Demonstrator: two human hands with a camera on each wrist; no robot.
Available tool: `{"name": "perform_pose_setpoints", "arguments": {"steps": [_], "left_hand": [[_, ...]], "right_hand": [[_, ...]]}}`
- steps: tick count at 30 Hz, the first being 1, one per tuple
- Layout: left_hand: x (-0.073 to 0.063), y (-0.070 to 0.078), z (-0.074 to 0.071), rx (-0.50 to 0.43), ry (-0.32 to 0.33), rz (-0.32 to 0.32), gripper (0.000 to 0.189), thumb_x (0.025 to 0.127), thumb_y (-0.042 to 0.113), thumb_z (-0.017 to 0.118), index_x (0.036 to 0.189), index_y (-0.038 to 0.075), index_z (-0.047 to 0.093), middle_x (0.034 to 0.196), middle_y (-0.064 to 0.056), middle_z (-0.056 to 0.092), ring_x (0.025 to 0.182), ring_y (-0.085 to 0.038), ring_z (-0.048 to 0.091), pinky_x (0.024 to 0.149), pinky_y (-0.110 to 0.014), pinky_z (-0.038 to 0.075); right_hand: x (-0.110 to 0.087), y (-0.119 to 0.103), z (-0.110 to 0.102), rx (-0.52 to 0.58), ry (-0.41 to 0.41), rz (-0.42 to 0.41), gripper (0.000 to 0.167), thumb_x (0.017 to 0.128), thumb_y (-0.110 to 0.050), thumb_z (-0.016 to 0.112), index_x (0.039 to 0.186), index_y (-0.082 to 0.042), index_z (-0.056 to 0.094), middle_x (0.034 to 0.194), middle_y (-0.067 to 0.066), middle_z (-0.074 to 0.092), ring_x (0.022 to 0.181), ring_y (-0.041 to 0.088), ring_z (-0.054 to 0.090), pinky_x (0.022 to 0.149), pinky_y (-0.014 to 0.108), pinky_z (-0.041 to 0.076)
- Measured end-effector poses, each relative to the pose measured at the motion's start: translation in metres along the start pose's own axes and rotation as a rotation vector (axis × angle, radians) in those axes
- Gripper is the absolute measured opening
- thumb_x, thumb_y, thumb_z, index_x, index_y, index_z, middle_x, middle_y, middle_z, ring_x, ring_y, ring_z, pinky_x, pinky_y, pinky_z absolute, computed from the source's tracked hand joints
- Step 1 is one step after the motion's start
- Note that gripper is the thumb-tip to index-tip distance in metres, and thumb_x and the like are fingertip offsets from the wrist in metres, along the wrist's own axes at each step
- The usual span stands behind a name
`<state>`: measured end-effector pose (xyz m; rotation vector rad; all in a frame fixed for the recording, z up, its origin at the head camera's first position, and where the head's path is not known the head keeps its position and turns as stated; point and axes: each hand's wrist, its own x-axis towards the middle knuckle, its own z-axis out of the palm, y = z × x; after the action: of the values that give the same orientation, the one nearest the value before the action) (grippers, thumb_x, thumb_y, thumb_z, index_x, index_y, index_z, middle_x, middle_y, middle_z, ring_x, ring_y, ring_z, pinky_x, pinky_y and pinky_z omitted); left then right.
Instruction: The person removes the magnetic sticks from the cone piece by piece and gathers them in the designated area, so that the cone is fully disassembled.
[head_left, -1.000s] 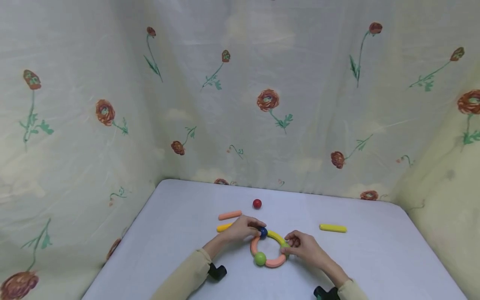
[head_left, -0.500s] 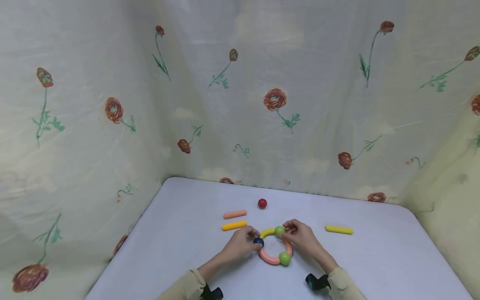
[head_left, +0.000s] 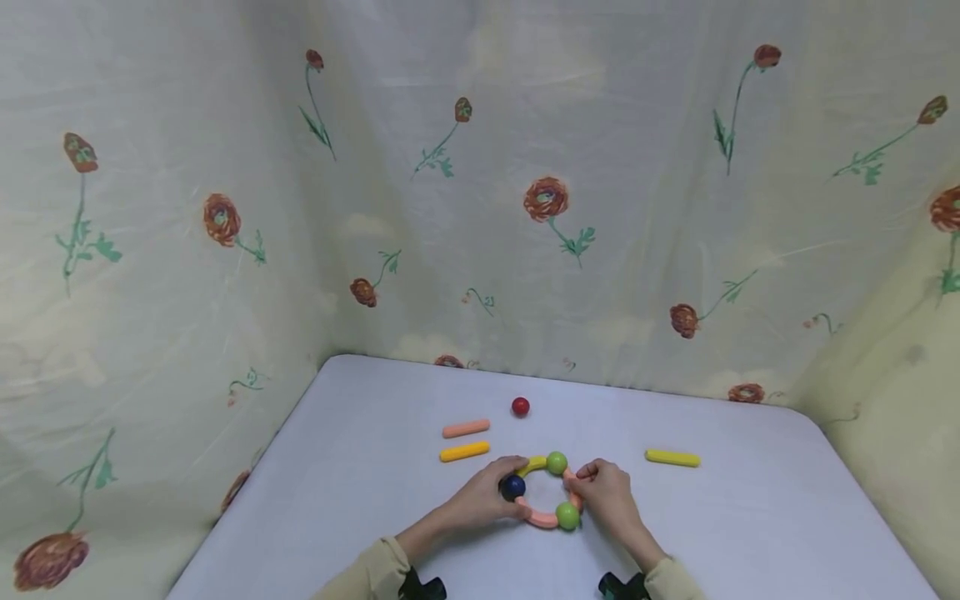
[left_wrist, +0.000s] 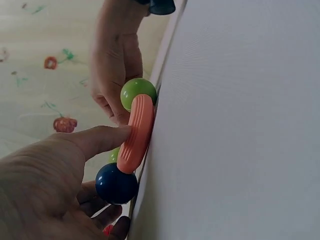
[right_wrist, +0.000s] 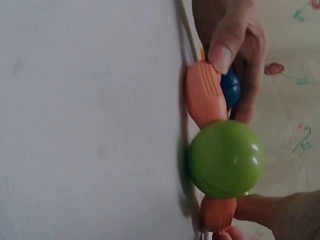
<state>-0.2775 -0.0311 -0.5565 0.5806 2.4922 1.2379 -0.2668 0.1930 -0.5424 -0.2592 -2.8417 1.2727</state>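
A toy ring of balls and curved rods lies low over the white table. It joins a dark blue ball (head_left: 512, 487), an upper green ball (head_left: 557, 463), a lower green ball (head_left: 567, 516), a yellow curved rod (head_left: 534, 464) and two salmon curved rods. My left hand (head_left: 483, 495) holds the ring's left side, spread around the blue ball. In the left wrist view its thumb presses the near salmon rod (left_wrist: 137, 132). With thumb and fingers, my right hand (head_left: 609, 498) pinches the right salmon rod (right_wrist: 218, 212), partly hidden by the fingers.
Beyond the ring, a salmon straight rod (head_left: 466, 428) and an orange-yellow straight rod (head_left: 464, 452) lie at the left. A red ball (head_left: 521, 407) sits farther back, and a yellow straight rod (head_left: 672, 458) at the right. Flowered cloth (head_left: 480, 208) surrounds the table (head_left: 375, 400).
The ring has turned counterclockwise, its blue ball going from the top to the left. My left hand has widened around that ball; my right hand has slid down from the upper green ball.
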Motion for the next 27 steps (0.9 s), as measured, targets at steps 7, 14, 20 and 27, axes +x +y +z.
{"name": "perform_pose_setpoints", "arguments": {"steps": [7, 14, 20, 27], "left_hand": [[-0.001, 0.001, 0.002, -0.021, 0.027, -0.036, 0.075, 0.076, 0.038, 0.080, 0.142, 0.024, 0.046, 0.149, 0.000, 0.044, 0.140, -0.023, 0.037, 0.113, -0.048, 0.030], [0.001, 0.001, 0.005, -0.031, 0.044, -0.077, 0.076, 0.075, 0.035, 0.081, 0.142, 0.023, 0.047, 0.149, -0.001, 0.043, 0.138, -0.024, 0.040, 0.112, -0.046, 0.033], [0.001, 0.001, 0.005, -0.030, 0.044, -0.069, 0.075, 0.076, 0.036, 0.081, 0.142, 0.023, 0.047, 0.149, -0.001, 0.043, 0.138, -0.024, 0.039, 0.112, -0.046, 0.033], [0.001, 0.000, 0.006, -0.049, 0.040, -0.054, 0.076, 0.074, 0.039, 0.082, 0.141, 0.024, 0.048, 0.148, 0.000, 0.044, 0.138, -0.024, 0.039, 0.113, -0.047, 0.032]], "right_hand": [[-0.003, 0.000, 0.006, -0.012, 0.089, -0.022, 0.019, 0.078, -0.015, 0.077, 0.081, -0.002, 0.064, 0.063, 0.001, 0.062, 0.052, 0.008, 0.053, 0.046, 0.022, 0.040], [-0.001, 0.007, 0.005, 0.033, 0.089, -0.077, 0.020, 0.076, -0.014, 0.079, 0.087, -0.002, 0.068, 0.072, 0.002, 0.067, 0.063, 0.008, 0.057, 0.052, 0.020, 0.043], [0.003, 0.012, 0.003, 0.043, 0.083, -0.088, 0.030, 0.074, -0.012, 0.080, 0.097, 0.000, 0.064, 0.081, 0.004, 0.067, 0.070, 0.010, 0.058, 0.055, 0.019, 0.045], [-0.001, 0.031, -0.023, 0.002, 0.086, -0.054, 0.032, 0.078, -0.018, 0.079, 0.099, 0.000, 0.063, 0.083, 0.005, 0.067, 0.073, 0.011, 0.058, 0.058, 0.021, 0.044]]}}
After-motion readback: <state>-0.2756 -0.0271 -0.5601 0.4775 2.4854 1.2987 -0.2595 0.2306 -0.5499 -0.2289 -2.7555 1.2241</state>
